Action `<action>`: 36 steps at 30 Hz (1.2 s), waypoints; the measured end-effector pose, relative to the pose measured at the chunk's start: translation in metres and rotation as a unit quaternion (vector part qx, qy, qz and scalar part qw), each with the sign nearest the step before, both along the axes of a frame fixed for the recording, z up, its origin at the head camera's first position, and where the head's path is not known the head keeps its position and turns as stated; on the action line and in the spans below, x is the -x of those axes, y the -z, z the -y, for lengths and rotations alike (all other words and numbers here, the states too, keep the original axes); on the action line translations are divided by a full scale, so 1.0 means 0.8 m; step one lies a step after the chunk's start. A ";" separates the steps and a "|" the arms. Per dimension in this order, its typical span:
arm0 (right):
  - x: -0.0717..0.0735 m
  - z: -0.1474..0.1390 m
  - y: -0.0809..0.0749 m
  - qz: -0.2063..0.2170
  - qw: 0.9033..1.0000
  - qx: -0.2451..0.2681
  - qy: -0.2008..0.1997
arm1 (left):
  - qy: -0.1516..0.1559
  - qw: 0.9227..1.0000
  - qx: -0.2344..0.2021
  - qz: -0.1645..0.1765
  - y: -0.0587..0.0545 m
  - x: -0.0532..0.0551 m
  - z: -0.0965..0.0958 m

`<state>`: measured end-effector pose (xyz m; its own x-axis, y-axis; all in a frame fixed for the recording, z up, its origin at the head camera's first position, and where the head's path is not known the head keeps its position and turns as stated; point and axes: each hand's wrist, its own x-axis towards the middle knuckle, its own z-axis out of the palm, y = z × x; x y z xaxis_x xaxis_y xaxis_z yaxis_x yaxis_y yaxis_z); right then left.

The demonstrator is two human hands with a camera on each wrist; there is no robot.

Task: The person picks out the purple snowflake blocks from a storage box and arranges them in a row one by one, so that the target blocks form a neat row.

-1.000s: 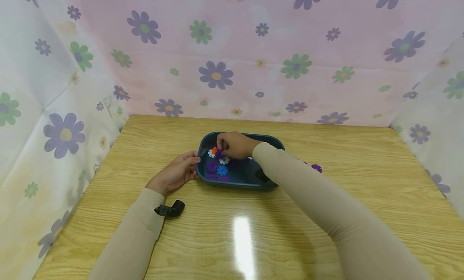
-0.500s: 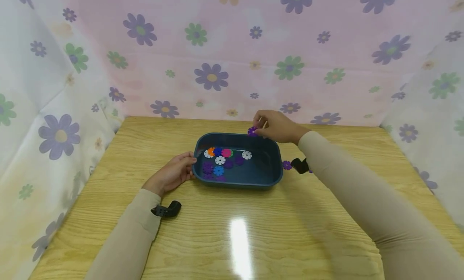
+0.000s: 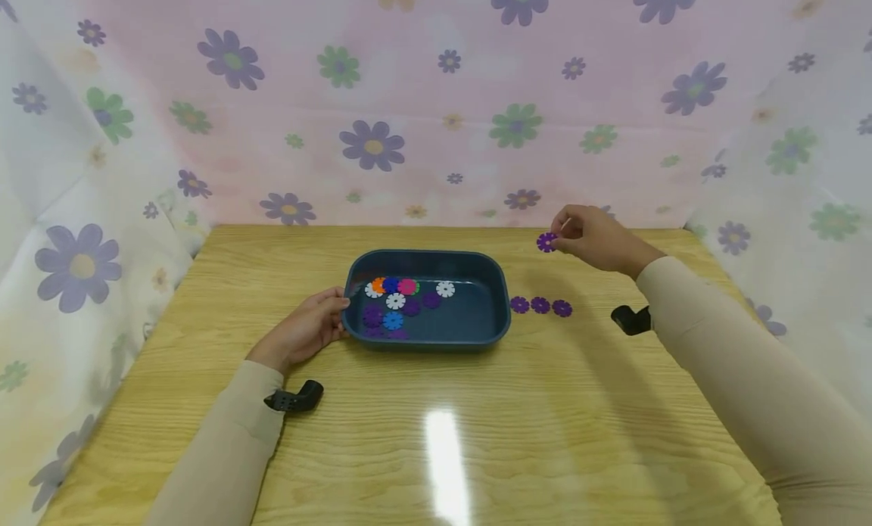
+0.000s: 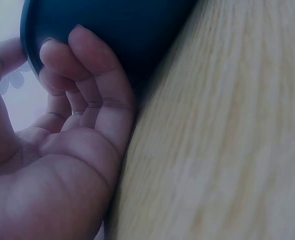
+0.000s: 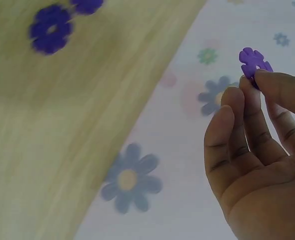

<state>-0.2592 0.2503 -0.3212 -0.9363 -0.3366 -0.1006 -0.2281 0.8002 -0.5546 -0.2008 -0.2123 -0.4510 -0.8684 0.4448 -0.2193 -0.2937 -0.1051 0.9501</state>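
Note:
My right hand (image 3: 599,238) pinches a purple snowflake building disc (image 3: 547,242) between thumb and forefinger, raised over the table's back right. In the right wrist view the disc (image 5: 252,61) stands on edge at the fingertips, and the other fingers curl loosely. Below it, three purple discs (image 3: 540,305) lie in a row to the right of a dark blue tub (image 3: 470,343). At the tub's left end my left hand (image 3: 306,325) grips the rim, its thumb on top and its fingers against the outer wall (image 4: 112,30).
Inside the tub, toward its left, lie several discs: purple, white (image 3: 396,301), blue (image 3: 393,321), pink (image 3: 406,287) and orange. The wooden table (image 3: 341,450) ends at a flowered cloth (image 3: 422,94) behind, with cloth at both sides too.
My right hand has come up out of the tub with a purple disc and moved right, past the tub's right end. My left hand has kept hold of the rim.

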 end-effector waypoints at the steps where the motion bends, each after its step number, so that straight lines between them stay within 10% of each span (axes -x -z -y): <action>1: -0.002 -0.009 0.004 0.004 1.000 0.000 -0.001 | 0.000 1.000 0.001 -0.001 0.000 0.000 0.001; 20: -0.026 -0.102 0.098 0.122 0.992 0.033 0.021 | 0.005 1.000 0.000 -0.001 0.001 0.002 0.001; 36: -0.029 -0.100 0.115 0.128 0.991 0.039 0.013 | 0.008 1.000 -0.004 -0.001 -0.001 0.001 0.002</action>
<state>-0.2363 0.3303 -0.4134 -0.8917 -0.3295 -0.3104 -0.0525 0.7564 -0.6520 -0.2013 -0.2143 -0.4500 -0.8612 0.4612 -0.2137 -0.2939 -0.1087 0.9496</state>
